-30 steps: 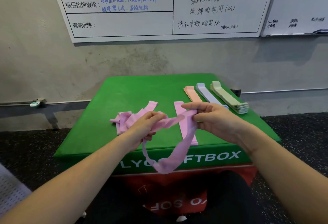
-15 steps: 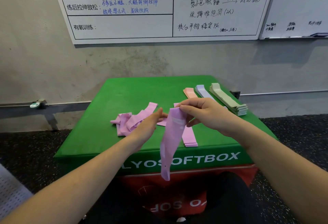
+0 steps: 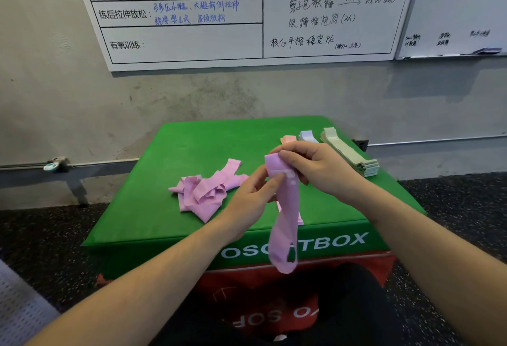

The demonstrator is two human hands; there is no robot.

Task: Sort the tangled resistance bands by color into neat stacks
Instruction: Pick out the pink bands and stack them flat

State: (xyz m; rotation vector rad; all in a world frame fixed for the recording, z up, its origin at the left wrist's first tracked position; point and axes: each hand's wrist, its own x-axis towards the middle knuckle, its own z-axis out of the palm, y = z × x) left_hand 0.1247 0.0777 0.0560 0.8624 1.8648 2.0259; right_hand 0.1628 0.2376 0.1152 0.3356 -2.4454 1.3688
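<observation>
Under both my hands sits the green soft box (image 3: 170,153), its top carrying everything I'm sorting. Beyond my right hand (image 3: 318,170) lie the finished stacks: the pale green stack (image 3: 348,153) farthest out, the lilac stack (image 3: 307,135) and the peach stack (image 3: 288,139) beside it, both mostly hidden by my knuckles. Out past my left hand (image 3: 255,197), a little to its left, the tangled pink pile (image 3: 205,192) is still unsorted. A second ago the pink band (image 3: 284,222) was stretched between my two hands in a slack, twisted loop; now it hangs straight down from my right hand, flattened and doubled, over the box's front edge. My right fingers are curled tight over its top fold, and my left thumb and fingers pinch it just below. Beneath the hanging band a bit of pink shows on the box, likely the pink stack begun. I judge this band untangled and ready to lay there.
</observation>
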